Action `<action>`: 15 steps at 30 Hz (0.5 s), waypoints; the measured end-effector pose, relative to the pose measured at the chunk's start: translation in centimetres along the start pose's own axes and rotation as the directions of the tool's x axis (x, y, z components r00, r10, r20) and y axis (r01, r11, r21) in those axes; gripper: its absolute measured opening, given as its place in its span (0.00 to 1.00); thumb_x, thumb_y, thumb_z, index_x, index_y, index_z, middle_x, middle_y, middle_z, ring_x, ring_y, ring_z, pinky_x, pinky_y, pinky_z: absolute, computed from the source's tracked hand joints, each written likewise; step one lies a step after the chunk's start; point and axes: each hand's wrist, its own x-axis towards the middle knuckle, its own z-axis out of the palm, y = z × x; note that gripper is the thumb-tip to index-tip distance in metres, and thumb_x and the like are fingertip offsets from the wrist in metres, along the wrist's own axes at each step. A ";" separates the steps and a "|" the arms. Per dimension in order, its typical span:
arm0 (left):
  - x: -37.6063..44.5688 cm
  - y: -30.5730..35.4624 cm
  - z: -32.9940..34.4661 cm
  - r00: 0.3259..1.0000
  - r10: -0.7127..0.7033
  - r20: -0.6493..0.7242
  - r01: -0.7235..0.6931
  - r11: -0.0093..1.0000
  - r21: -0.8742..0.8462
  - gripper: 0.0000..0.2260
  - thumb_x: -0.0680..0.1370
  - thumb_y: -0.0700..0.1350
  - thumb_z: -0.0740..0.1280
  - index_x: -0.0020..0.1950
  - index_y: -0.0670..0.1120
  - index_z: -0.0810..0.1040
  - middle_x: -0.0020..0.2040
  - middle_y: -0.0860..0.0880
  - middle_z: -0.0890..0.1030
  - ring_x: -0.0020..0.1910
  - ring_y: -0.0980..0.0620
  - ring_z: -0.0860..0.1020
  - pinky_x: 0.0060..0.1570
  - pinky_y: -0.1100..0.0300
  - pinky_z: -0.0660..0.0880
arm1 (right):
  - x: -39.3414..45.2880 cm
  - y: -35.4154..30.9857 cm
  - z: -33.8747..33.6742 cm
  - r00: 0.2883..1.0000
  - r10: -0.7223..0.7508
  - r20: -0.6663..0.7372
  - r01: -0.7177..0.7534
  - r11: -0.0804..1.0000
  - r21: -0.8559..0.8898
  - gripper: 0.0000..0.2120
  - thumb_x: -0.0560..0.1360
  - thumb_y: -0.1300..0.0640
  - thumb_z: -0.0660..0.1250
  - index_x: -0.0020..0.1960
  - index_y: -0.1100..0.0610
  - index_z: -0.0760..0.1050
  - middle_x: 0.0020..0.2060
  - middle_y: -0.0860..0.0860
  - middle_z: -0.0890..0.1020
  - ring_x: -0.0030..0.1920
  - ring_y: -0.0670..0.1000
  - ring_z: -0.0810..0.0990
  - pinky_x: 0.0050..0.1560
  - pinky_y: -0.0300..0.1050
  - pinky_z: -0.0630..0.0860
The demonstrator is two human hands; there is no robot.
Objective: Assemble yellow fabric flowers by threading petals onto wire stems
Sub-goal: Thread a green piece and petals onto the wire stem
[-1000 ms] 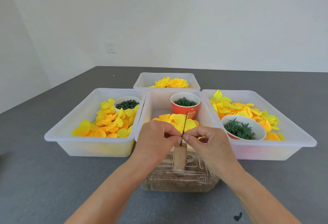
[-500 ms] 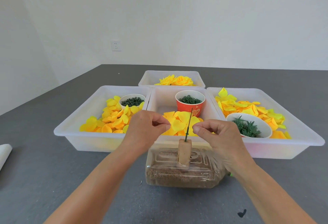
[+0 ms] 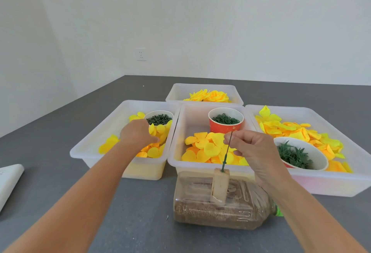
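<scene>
A thin green wire stem (image 3: 226, 153) stands upright in a small wooden block (image 3: 220, 185) fixed on a plastic bottle (image 3: 216, 210) that lies on its side. My right hand (image 3: 254, 149) pinches the stem near its top between thumb and forefinger. My left hand (image 3: 138, 134) is inside the left bin (image 3: 96, 142), fingers stretched down onto the pile of yellow petals (image 3: 155, 150); I see nothing held in it. More yellow petals (image 3: 206, 148) lie in the middle bin (image 3: 176, 152) just behind the stem.
A red cup of green rings (image 3: 225, 120) stands in the middle bin, a white cup of green bits (image 3: 159, 118) in the left bin. The right bin (image 3: 341, 182) holds petals and a bowl of green leaves (image 3: 297, 155). Finished yellow flowers (image 3: 208, 96) fill the far bin. White cloth (image 3: 9, 180) lies left.
My left hand has left the stem and gone left into the left bin onto the petals. My right hand stays at the stem, now pinching it higher up. The camera has tilted up.
</scene>
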 end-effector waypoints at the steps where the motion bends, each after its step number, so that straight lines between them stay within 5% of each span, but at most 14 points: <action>1: 0.2 0.3 0.4 1.000 -0.002 0.013 0.001 1.000 0.020 0.19 0.69 0.56 0.72 0.34 0.45 0.66 0.32 0.51 0.69 0.36 0.50 0.71 0.31 0.59 0.66 | 0.2 0.0 0.2 1.000 0.006 0.000 -0.006 1.000 0.006 0.08 0.71 0.60 0.71 0.35 0.50 0.82 0.31 0.46 0.84 0.35 0.39 0.78 0.35 0.33 0.75; 5: 0.8 1.5 1.8 0.999 -0.040 0.026 0.038 0.997 0.073 0.17 0.70 0.56 0.71 0.41 0.46 0.68 0.37 0.51 0.71 0.42 0.49 0.74 0.38 0.58 0.69 | 0.8 0.4 0.8 0.999 0.033 0.005 -0.033 0.999 0.023 0.08 0.72 0.60 0.71 0.36 0.50 0.81 0.31 0.44 0.84 0.36 0.39 0.78 0.32 0.30 0.73; 10: 1.7 2.2 2.8 0.993 -0.111 -0.024 0.113 0.987 0.116 0.09 0.76 0.41 0.65 0.56 0.44 0.75 0.54 0.46 0.78 0.55 0.46 0.78 0.41 0.58 0.70 | 0.9 1.3 0.9 0.998 0.062 0.016 -0.062 0.998 0.020 0.11 0.72 0.62 0.71 0.33 0.51 0.82 0.33 0.45 0.84 0.37 0.42 0.78 0.32 0.29 0.73; 15: 1.8 2.1 2.7 0.988 -0.150 -0.048 0.154 0.985 0.085 0.10 0.77 0.36 0.61 0.57 0.41 0.76 0.56 0.44 0.78 0.57 0.44 0.77 0.44 0.56 0.70 | 1.7 1.5 1.1 0.995 0.073 0.074 -0.073 0.997 -0.004 0.08 0.72 0.62 0.70 0.36 0.52 0.81 0.35 0.48 0.84 0.38 0.43 0.78 0.36 0.35 0.73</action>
